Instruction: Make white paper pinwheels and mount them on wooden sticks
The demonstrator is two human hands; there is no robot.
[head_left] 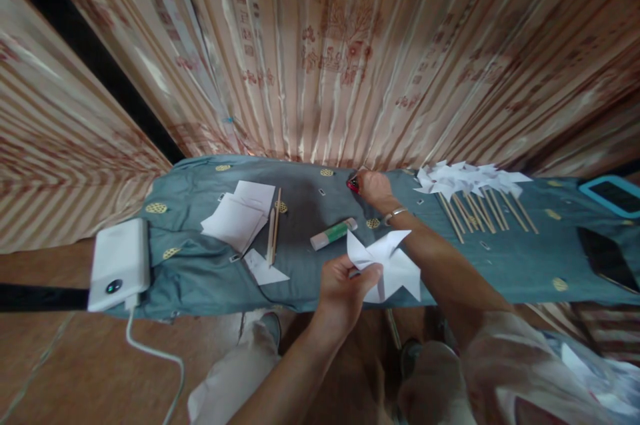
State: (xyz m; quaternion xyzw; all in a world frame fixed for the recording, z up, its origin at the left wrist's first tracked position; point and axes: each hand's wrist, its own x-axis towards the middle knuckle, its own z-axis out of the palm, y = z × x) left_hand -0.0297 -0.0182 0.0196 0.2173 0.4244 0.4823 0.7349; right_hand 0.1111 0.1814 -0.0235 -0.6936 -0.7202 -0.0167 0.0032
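Note:
My left hand (345,288) is closed, pinching a white folded paper pinwheel (397,271) near its middle, above the front edge of the cloth. My right hand (376,187) reaches to the back of the cloth, its fingers closed around a small red-and-black object (353,183) whose kind I cannot make out. Between the hands lies a green-and-white glue stick (333,234). Left of it are two thin wooden sticks (275,228), a stack of white paper squares (237,221) and a folded paper piece (265,269).
Several finished pinwheels (470,179) on wooden sticks lie in a row at the right. Beyond them are a dark phone (607,255) and a blue-framed device (613,195). A white power bank (120,265) with a cable sits at the left end. A patterned curtain (340,45) hangs behind.

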